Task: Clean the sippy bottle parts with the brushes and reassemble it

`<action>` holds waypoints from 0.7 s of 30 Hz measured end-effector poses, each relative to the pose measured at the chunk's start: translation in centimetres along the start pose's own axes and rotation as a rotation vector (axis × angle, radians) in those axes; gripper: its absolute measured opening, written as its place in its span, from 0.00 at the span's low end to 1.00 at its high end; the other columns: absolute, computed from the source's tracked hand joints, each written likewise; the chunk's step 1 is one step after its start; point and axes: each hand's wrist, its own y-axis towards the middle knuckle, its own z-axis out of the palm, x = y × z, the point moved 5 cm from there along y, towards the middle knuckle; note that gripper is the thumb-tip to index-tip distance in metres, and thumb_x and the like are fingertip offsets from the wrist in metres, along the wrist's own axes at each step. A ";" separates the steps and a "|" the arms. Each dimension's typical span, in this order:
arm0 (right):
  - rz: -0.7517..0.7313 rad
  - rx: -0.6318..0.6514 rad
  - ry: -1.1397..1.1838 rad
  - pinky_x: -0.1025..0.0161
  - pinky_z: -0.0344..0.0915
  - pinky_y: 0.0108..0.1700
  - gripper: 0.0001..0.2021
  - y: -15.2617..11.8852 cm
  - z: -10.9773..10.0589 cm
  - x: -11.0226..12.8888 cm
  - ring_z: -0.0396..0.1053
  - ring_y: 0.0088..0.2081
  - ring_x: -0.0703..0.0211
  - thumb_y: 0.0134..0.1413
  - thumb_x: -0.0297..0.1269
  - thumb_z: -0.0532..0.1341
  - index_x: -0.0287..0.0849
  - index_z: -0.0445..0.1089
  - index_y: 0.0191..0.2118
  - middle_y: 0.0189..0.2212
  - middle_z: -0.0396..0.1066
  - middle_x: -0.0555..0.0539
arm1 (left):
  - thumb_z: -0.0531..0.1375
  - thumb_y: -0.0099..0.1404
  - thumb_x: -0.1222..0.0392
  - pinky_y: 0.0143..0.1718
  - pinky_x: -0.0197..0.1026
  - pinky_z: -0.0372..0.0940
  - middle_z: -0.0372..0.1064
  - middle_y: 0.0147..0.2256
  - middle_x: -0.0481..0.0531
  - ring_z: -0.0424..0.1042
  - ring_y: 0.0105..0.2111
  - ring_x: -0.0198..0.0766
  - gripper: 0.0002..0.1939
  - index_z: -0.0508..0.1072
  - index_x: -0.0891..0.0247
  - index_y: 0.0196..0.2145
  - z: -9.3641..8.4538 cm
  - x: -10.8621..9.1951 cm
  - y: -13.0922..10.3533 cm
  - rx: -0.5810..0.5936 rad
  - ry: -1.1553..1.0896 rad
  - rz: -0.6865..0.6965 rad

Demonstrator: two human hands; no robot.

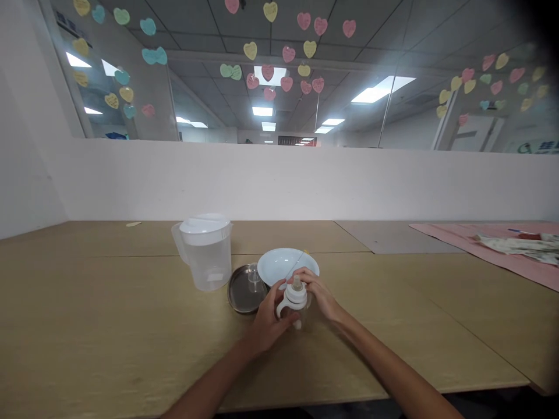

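Note:
A clear baby bottle (297, 298) with a white collar, a side handle and a nipple on top stands upright between my hands. My left hand (271, 321) is wrapped round its left side and handle. On the far right side, my right hand (318, 292) has its fingers against the bottle near the collar. Just behind is a white bowl (279, 263) with a thin stick-like item resting in it. To the left lies a dark metal tray (244, 294), which holds a small clear cap (253, 278).
A translucent lidded pitcher (210, 259) stands left of the tray. At the far right, a pink cloth (441, 233) carries a patterned cloth (519, 245) and a pen-like item. A low white wall (279, 180) with glass above borders the wooden table (131, 326).

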 end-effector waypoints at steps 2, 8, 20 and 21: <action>0.038 0.003 0.033 0.61 0.56 0.46 0.14 0.0 -0.1 -0.1 0.62 0.42 0.56 0.49 0.35 0.48 0.44 0.69 0.37 0.38 0.65 0.47 | 0.58 0.56 0.55 0.48 0.44 0.58 0.63 0.48 0.56 0.64 0.46 0.41 0.33 0.48 0.62 0.55 0.1 -0.2 0.0 0.035 -0.040 0.004; 0.232 -0.045 0.309 0.63 0.60 0.37 0.08 0.0 0.1 -1.8 0.65 0.33 0.60 0.50 0.38 0.52 0.44 0.64 0.35 0.32 0.69 0.49 | 0.58 0.56 0.56 0.48 0.44 0.56 0.63 0.48 0.56 0.63 0.46 0.41 0.32 0.47 0.62 0.55 0.1 -0.5 -0.1 0.059 -0.031 0.003; 0.002 -0.102 0.173 0.63 0.58 0.37 0.17 0.2 -0.7 -1.4 0.60 0.32 0.60 0.52 0.47 0.50 0.40 0.67 0.26 0.29 0.61 0.48 | 0.59 0.55 0.56 0.45 0.43 0.59 0.66 0.44 0.55 0.65 0.42 0.42 0.32 0.50 0.61 0.53 0.3 0.3 -0.1 0.073 -0.094 -0.010; -0.029 -0.094 0.109 0.63 0.57 0.37 0.17 0.1 -0.7 -1.1 0.59 0.33 0.60 0.51 0.49 0.51 0.41 0.67 0.27 0.29 0.60 0.48 | 0.60 0.55 0.56 0.44 0.43 0.59 0.66 0.44 0.55 0.65 0.42 0.42 0.31 0.51 0.61 0.53 0.4 0.3 -0.1 0.077 -0.107 -0.012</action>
